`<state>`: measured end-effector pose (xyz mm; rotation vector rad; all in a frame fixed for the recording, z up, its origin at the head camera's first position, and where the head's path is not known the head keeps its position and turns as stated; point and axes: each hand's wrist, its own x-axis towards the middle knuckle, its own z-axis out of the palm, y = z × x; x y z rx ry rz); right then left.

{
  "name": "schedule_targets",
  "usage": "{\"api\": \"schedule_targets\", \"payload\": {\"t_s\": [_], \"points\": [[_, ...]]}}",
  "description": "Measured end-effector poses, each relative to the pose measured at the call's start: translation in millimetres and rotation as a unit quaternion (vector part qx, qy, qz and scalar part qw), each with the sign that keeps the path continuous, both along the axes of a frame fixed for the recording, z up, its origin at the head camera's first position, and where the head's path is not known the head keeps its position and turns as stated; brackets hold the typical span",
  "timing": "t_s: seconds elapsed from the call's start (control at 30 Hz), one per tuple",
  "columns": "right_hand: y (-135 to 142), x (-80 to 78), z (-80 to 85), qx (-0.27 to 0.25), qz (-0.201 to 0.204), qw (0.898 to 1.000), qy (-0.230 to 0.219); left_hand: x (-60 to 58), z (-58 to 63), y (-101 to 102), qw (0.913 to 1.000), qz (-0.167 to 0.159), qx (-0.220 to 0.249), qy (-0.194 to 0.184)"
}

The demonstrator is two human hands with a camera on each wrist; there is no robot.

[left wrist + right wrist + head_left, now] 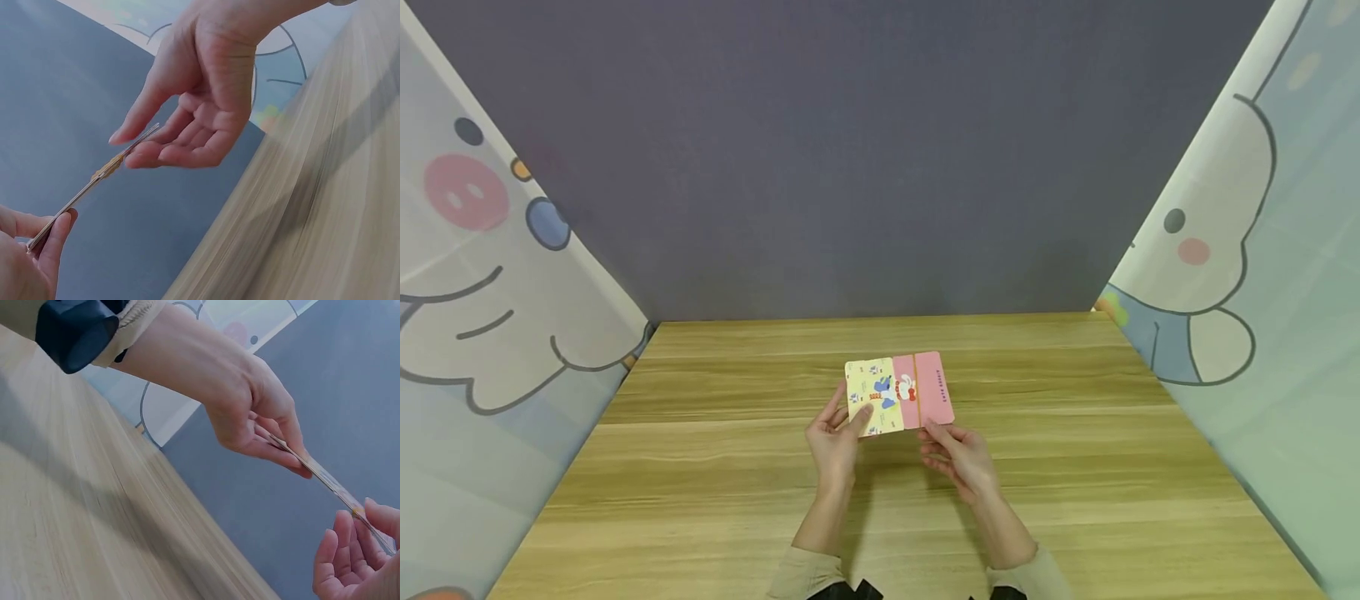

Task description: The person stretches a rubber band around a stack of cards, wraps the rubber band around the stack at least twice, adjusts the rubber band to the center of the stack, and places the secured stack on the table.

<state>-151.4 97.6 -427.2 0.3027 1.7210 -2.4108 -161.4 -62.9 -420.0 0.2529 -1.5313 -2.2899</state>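
Observation:
A small thin notebook (934, 385) with a pink part, a yellow part and cartoon animals is held up over the table. Across its pink part runs an orange elastic band (916, 383). My left hand (837, 450) pinches the yellow end, thumb on the front and fingers behind. At the lower edge of the pink part, my right hand (964, 460) pinches the notebook close to the band, its other fingers loosely curled below. Both wrist views show the notebook edge-on, with the band (107, 167) bulging from it in the left one.
The wooden table (715, 475) stretches out below both hands. Behind it stands a dark grey panel (880, 167). Cartoon-printed curtains hang on the left (512, 333) and right (1247, 275). A dark device (76, 334) is strapped to the left wrist.

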Motion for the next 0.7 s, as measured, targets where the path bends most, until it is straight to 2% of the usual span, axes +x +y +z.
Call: {"api": "schedule_targets", "payload": {"t_s": [0.27, 0.4, 0.53, 0.7], "points": [[-11, 2.2, 2.6, -0.019, -0.006, 1.000, -0.003, 3.3, -0.3, 8, 0.9998, -0.020, -0.002, 0.005], [-15, 2.4, 2.2, -0.027, 0.006, 1.000, -0.003, 3.1, -1.5, 10, 0.9997, -0.024, -0.003, 0.005], [-14, 1.5, 1.1, -0.008, 0.029, 1.000, 0.002, 0.7, -2.3, 7, 0.9998, -0.018, 0.007, 0.006], [-6, 3.1, 3.8, 0.055, 0.085, 0.995, 0.025, -0.9, -1.1, 3, 0.9999, -0.009, 0.005, 0.001]]}}
